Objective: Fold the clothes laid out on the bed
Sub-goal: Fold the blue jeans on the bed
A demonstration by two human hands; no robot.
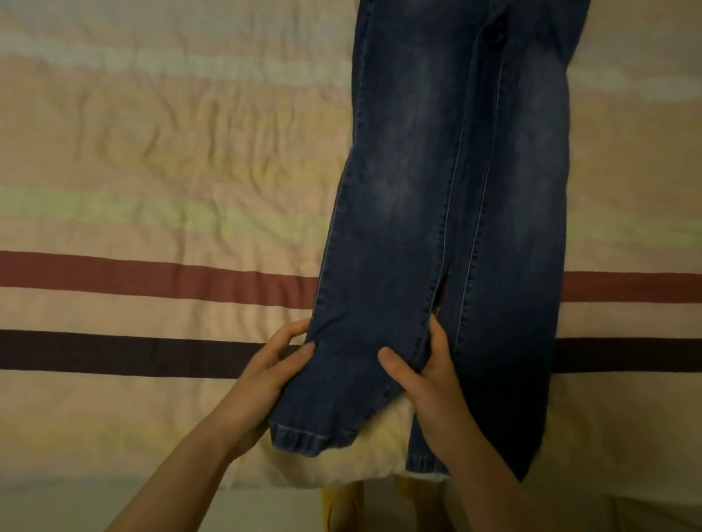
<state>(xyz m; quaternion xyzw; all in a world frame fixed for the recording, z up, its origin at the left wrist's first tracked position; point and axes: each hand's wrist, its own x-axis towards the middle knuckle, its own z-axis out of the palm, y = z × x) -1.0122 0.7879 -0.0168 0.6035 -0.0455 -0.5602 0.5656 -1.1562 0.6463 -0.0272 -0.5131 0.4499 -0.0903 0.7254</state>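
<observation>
A pair of dark blue jeans (451, 154) lies lengthwise on the bed, waist at the top edge of view, hems near the bed's front edge. My left hand (272, 371) grips the outer side of the left leg just above its hem. My right hand (427, 385) pinches the inner side of the same leg, thumb on top, fingers tucked in the gap between the two legs. The left leg is slightly lifted and bunched between my hands. The right leg lies flat, its hem partly hidden by my right forearm.
The bed carries a wrinkled striped cover (148, 139) in pale pink, yellow and green with maroon and dark bands. Its front edge (315, 473) runs just below the hems. A pale floor (59, 504) and my legs show beneath.
</observation>
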